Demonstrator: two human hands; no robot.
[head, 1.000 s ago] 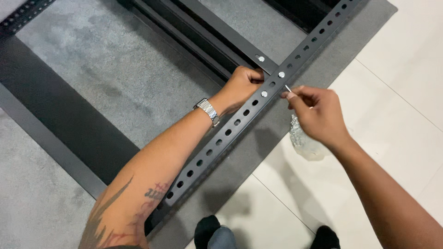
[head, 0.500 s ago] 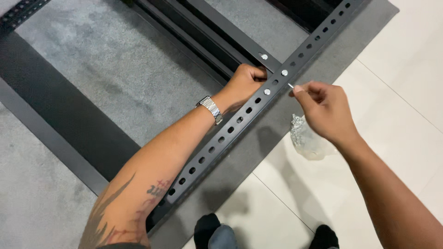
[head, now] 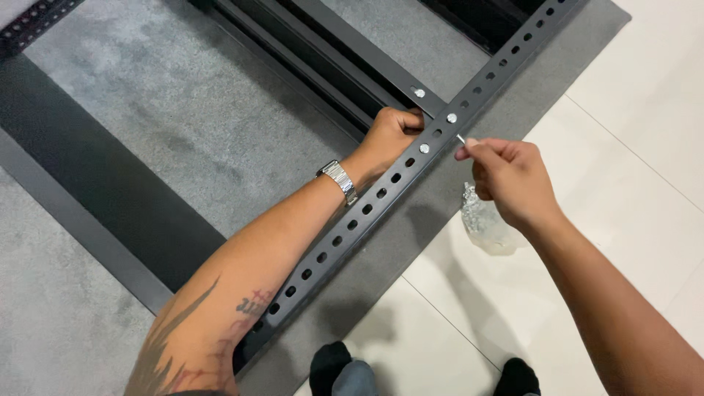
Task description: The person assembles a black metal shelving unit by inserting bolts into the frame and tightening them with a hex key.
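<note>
Grey carpet under black frame pieces; white floor tiles; clear plastic bag

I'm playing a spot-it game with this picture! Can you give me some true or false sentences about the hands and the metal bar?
1. The left hand grips the black bar with holes. True.
2. The right hand is empty. False: its fingertips pinch a small silver screw beside the bar.
3. A silver watch sits on the left wrist. True.
4. The bar lies on a wooden table. False: it lies over a grey rug on the floor.
5. A small clear plastic bag lies on the white tiles under the right hand. True.
6. The person wears red shoes. False: dark socks show at the bottom edge.
</note>
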